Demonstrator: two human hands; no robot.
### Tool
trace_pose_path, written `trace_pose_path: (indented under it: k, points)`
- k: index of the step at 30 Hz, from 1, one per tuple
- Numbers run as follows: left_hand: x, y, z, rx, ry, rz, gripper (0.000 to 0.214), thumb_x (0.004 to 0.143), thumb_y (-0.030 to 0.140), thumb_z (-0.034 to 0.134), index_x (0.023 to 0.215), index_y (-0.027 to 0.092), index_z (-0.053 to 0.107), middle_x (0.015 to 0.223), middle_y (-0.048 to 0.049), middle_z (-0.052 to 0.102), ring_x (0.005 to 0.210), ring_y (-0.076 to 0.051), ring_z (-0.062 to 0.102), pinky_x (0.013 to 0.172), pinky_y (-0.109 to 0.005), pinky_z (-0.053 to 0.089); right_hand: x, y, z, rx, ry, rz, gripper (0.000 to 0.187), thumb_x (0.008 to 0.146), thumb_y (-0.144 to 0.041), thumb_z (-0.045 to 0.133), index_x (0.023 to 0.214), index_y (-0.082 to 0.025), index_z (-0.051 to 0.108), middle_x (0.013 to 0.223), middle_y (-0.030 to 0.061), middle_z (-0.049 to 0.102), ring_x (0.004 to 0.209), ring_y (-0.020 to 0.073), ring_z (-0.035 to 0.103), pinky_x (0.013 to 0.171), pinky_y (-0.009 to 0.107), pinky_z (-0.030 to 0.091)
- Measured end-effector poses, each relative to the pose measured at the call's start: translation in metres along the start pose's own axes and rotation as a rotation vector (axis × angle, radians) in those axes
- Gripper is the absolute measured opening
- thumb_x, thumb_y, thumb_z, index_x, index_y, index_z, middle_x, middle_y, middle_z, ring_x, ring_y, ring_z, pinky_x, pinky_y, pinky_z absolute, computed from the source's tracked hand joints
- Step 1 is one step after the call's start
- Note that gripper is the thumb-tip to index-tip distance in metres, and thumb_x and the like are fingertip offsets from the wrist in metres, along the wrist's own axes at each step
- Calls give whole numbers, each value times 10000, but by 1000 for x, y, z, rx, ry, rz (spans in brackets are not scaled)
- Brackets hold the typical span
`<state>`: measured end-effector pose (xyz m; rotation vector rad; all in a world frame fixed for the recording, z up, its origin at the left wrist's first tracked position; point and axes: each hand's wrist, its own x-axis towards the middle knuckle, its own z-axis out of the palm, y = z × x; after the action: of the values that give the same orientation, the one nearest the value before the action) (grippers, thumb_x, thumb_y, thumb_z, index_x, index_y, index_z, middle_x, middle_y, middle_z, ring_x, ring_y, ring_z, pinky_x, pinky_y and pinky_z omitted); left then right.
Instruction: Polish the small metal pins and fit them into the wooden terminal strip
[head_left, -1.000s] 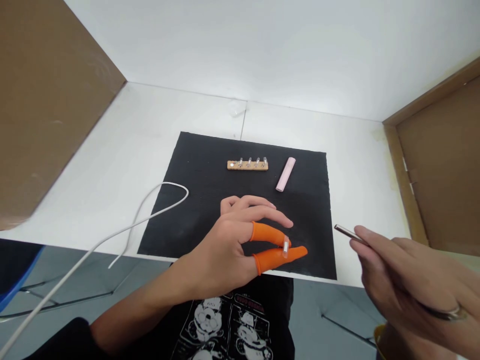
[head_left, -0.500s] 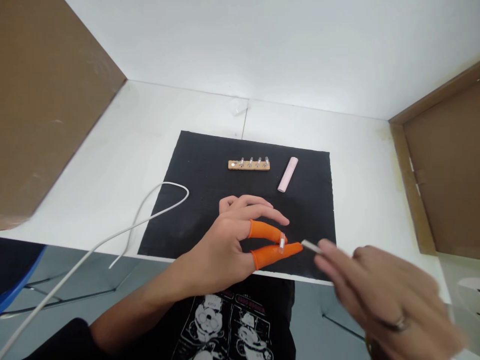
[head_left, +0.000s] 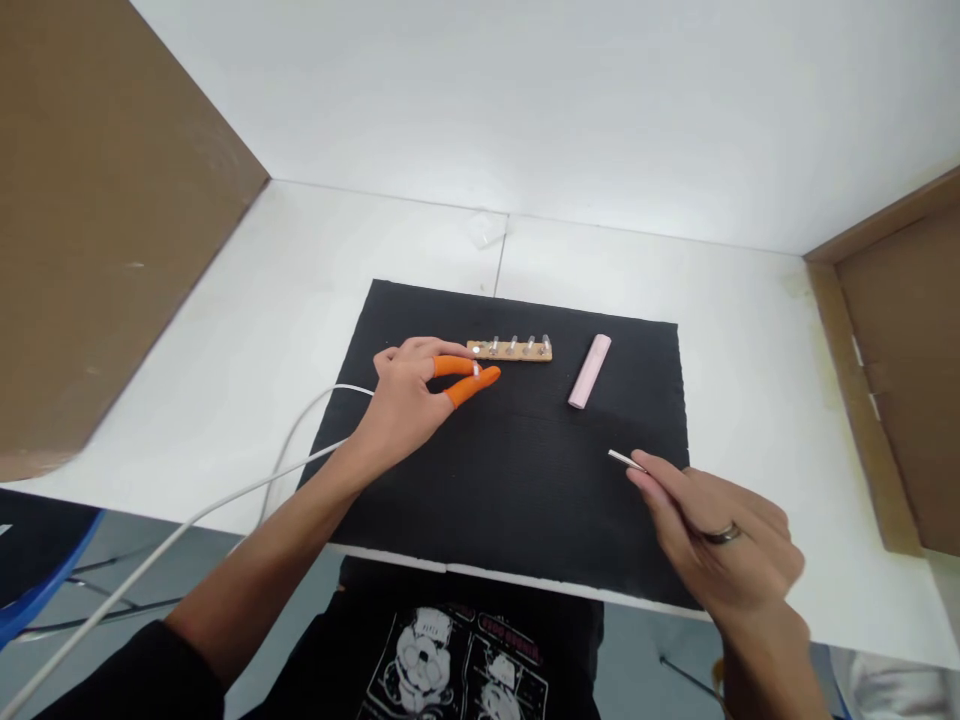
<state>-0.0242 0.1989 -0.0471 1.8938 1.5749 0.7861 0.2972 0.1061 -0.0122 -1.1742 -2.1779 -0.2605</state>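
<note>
My left hand [head_left: 411,388], with orange finger cots [head_left: 471,388] on thumb and index finger, pinches a small clear piece [head_left: 476,370] with a white patch. It is at the left end of a narrow wooden strip [head_left: 504,352], just in front of it. Several similar clear pieces [head_left: 529,345] stand upright along that strip, and a white dot marks its left end. My right hand [head_left: 724,530], wearing a ring, grips a thin pale stick-like tool [head_left: 622,459] whose tip points left; its exact kind is unclear.
A pink oblong case [head_left: 589,372] lies on the black mat [head_left: 480,480], right of the strip. A white cable [head_left: 225,497] runs in from the left and passes behind my left forearm. A small clear object [head_left: 486,230] rests at the back. Cardboard panels [head_left: 97,220] flank the white table.
My left hand has carried the clear piece away from the front edge, back and left to the strip. My right hand has drawn slightly back and stays on its tool. The view has shifted a little.
</note>
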Motion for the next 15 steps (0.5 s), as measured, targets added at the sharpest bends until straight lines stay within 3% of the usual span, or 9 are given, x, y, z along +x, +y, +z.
trace_pose_path:
  k: [6,15]
  points:
    - [30,-29,18,28,-52,-10,63,959,349,875,1010,313,863,1273,-27,845,1296,-352,688,1147,-616,353,-26,10,16,-48,-21,122,335,948,-72,829,1234,-227,748,758,-54,792,591,121,740,592,248,554]
    - [47,-44,23,78,-127,61,48,960,276,873,994,310,864,1350,-19,827,1391,-353,613,1163,-619,279,-47,18,31,-59,-66,190,385,908,-24,841,1233,-209,749,827,-41,828,607,133,755,641,248,577]
